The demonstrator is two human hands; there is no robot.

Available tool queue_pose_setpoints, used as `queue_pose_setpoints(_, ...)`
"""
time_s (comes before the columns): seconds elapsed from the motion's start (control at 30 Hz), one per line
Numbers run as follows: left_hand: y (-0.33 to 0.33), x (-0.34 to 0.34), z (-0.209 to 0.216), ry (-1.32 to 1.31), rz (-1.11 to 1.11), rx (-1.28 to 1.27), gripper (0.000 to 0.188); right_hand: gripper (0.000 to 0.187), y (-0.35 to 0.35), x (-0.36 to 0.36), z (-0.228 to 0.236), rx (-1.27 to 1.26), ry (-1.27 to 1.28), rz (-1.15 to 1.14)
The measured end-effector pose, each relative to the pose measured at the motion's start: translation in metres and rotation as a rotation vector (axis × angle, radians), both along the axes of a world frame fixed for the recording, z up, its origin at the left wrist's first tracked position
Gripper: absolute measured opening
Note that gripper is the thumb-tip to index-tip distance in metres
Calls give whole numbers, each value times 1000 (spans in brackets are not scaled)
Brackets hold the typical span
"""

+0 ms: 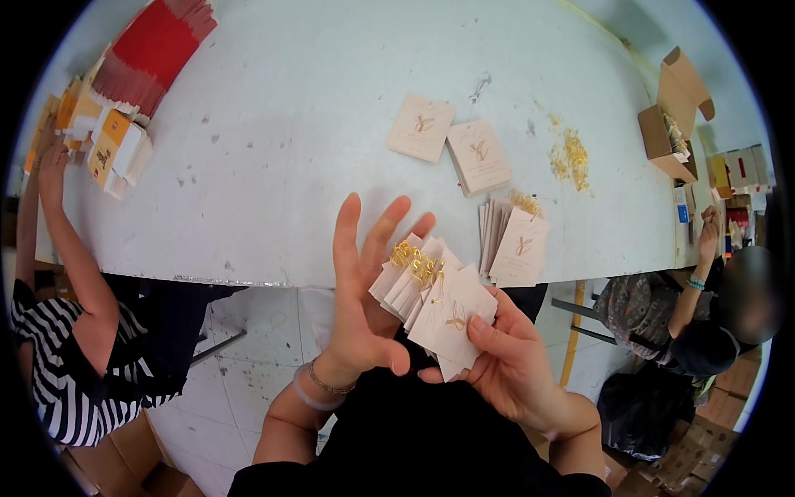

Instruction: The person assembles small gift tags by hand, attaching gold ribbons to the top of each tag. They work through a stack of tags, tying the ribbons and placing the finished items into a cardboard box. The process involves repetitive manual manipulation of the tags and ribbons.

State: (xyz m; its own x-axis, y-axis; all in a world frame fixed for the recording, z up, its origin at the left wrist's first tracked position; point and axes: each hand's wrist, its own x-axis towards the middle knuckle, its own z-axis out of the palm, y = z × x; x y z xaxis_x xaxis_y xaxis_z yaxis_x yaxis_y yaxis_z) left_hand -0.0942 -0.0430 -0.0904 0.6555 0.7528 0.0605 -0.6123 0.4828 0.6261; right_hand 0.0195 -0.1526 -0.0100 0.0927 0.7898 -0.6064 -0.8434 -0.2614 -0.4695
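Note:
A fanned bunch of small cream cards (451, 323) with gold clips along one edge is pinched between the thumb and fingers of my right hand (522, 364). My left hand (358, 302) is open beside the bunch, its fingers spread and thumb out. The clipped ends of the cards lie against or just in front of its palm; whether they touch I cannot tell. Beyond my hands, a leaning row of similar cards (520, 247) with gold clips stands on the white table (273, 166). Two flat stacks of cream cards, a left stack (421, 127) and a right stack (479, 157), lie farther back.
Loose gold clips (571, 157) are scattered right of the stacks. An open brown carton (662, 141) holds clipped cards at the right. Red packets (153, 58) and orange-white boxes (116, 149) sit far left. One person (83, 331) works at my left, another (662, 315) at my right.

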Motion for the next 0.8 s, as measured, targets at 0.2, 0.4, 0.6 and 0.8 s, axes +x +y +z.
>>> queue_pose_setpoints(0.2,-8,8,0,-147,-245,-130,139,36,-3,-1,-5,28,55,48)
queue_pose_setpoints(0.4,-10,14,-20,-216,-190,-90,79,41,-5,0,-6,9,143,-14)
queue_pose_setpoints(0.6,-10,16,-17,-167,-153,-228,60,56,-15,-2,-13,65,-40,-16)
queue_pose_setpoints(0.8,-12,17,-17,-45,-213,-133,68,48,-14,0,-17,-20,-74,-8)
